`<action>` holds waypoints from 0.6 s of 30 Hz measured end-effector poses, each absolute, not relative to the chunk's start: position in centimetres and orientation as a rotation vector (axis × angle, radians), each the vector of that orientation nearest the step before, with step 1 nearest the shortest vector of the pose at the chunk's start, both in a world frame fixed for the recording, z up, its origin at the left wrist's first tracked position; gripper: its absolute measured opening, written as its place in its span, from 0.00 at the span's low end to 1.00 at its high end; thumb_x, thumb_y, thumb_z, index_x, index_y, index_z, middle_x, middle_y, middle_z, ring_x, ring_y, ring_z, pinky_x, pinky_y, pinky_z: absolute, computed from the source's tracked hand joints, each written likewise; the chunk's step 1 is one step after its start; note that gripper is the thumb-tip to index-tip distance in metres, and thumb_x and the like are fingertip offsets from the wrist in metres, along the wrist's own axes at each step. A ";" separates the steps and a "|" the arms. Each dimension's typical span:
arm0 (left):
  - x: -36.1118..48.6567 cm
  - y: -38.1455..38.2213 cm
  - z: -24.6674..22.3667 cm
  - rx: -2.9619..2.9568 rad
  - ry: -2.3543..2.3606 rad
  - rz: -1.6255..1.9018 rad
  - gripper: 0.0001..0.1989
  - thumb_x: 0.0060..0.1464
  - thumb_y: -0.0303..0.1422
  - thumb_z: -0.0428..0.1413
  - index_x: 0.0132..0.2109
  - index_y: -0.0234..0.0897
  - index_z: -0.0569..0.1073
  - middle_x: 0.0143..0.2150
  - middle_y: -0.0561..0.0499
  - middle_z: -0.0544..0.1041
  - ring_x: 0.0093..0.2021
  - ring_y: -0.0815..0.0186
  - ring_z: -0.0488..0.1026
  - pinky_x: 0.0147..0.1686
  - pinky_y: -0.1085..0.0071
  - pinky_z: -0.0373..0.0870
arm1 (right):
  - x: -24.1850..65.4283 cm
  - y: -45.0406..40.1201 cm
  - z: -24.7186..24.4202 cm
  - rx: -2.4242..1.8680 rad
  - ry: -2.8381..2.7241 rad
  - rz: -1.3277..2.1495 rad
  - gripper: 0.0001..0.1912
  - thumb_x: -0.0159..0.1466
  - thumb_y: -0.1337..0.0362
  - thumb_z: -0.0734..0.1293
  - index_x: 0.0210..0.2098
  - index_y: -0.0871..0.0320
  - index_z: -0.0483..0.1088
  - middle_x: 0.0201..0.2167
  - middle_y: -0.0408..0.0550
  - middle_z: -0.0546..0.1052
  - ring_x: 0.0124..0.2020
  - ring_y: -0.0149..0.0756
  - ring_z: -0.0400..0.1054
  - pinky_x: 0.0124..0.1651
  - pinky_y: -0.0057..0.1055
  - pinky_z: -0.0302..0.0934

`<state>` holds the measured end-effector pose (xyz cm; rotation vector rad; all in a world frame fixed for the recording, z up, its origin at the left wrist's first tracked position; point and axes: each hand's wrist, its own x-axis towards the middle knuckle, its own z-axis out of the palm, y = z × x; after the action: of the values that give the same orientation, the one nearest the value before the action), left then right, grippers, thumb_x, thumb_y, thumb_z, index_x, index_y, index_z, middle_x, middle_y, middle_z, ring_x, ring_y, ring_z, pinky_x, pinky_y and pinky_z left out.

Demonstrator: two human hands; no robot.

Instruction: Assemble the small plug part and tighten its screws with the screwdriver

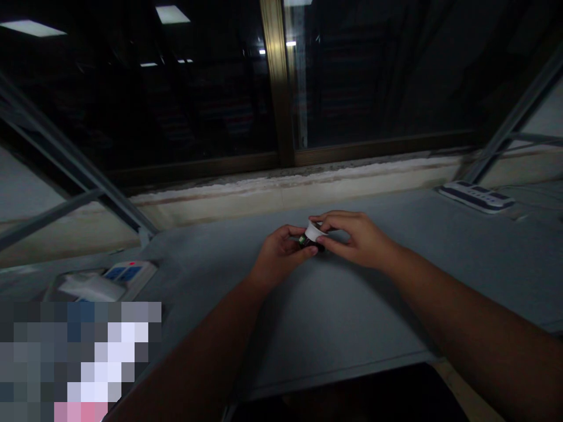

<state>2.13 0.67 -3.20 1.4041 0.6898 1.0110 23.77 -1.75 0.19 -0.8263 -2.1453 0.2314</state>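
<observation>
Over the middle of the grey table [325, 305], my two hands meet at one small object. My left hand [281, 249] is closed around its dark lower part, a small black container [302, 240] with a green patch on its side. A white flared piece, cup-like or lid-like [314, 231], sits at the top of it, and my right hand [347, 231] pinches its rim between thumb and fingers. Whether the white piece is joined to the black part cannot be made out. My fingers cover much of both.
A power strip [477, 196] lies at the back right. On the left, another power strip [136, 275] with a red light has a white adapter [92, 287] beside it. Slanted metal struts [79, 158] flank the table. A dark window rises behind; the lower left is pixelated.
</observation>
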 end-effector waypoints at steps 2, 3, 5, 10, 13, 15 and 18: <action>2.1 0.7 -3.2 1.415 0.678 1.015 0.24 0.43 0.30 0.72 0.46 0.34 0.71 0.39 0.49 0.82 0.40 0.65 0.81 0.45 0.67 0.75 | 23.8 -1.7 0.2 -0.814 -2.138 0.233 0.03 0.64 0.67 0.69 0.37 0.53 0.71 0.52 0.53 0.80 0.56 0.44 0.74 0.55 0.41 0.69; 2.1 0.7 -3.2 1.420 0.670 1.016 0.24 0.44 0.30 0.72 0.46 0.34 0.71 0.40 0.49 0.82 0.40 0.65 0.81 0.46 0.66 0.75 | 23.8 -1.6 0.2 -0.813 -2.132 0.243 0.03 0.64 0.67 0.69 0.37 0.53 0.71 0.51 0.53 0.80 0.57 0.44 0.74 0.56 0.41 0.69; 2.1 0.8 -3.2 1.427 0.652 1.018 0.24 0.44 0.30 0.72 0.46 0.34 0.71 0.40 0.49 0.82 0.41 0.65 0.81 0.46 0.66 0.75 | 23.7 -1.6 0.1 -0.814 -2.105 0.288 0.03 0.64 0.67 0.69 0.36 0.53 0.71 0.48 0.53 0.81 0.58 0.45 0.74 0.55 0.41 0.69; 2.1 0.9 -3.2 1.417 0.631 1.034 0.24 0.44 0.29 0.72 0.47 0.34 0.72 0.41 0.48 0.83 0.41 0.66 0.81 0.46 0.66 0.75 | 23.5 -1.4 -0.6 -0.846 -1.941 0.574 0.05 0.66 0.62 0.69 0.34 0.54 0.70 0.45 0.53 0.81 0.58 0.45 0.74 0.47 0.36 0.73; 2.0 0.9 -3.2 1.400 0.647 1.014 0.25 0.44 0.29 0.72 0.48 0.35 0.72 0.41 0.49 0.82 0.41 0.66 0.81 0.47 0.65 0.75 | 23.5 -1.0 -1.3 -0.854 -1.833 0.762 0.07 0.65 0.60 0.69 0.35 0.55 0.69 0.54 0.54 0.79 0.47 0.40 0.78 0.44 0.35 0.73; 2.0 0.9 -3.1 1.392 0.654 1.013 0.25 0.44 0.29 0.72 0.48 0.35 0.72 0.43 0.48 0.82 0.41 0.66 0.81 0.47 0.65 0.75 | 23.5 -0.8 -1.5 -0.839 -1.785 0.850 0.07 0.65 0.59 0.70 0.36 0.55 0.69 0.57 0.54 0.77 0.40 0.36 0.79 0.41 0.34 0.73; 2.0 0.9 -3.1 1.410 0.663 1.027 0.25 0.44 0.29 0.72 0.48 0.35 0.72 0.46 0.46 0.81 0.42 0.65 0.81 0.47 0.65 0.75 | 23.5 -0.7 -1.6 -0.828 -1.754 0.915 0.07 0.65 0.60 0.70 0.36 0.55 0.68 0.58 0.54 0.77 0.33 0.31 0.77 0.36 0.32 0.72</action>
<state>1.97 0.87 -3.10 1.4098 0.6629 1.0268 23.51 -0.69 -1.59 -0.8276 -1.7542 0.9147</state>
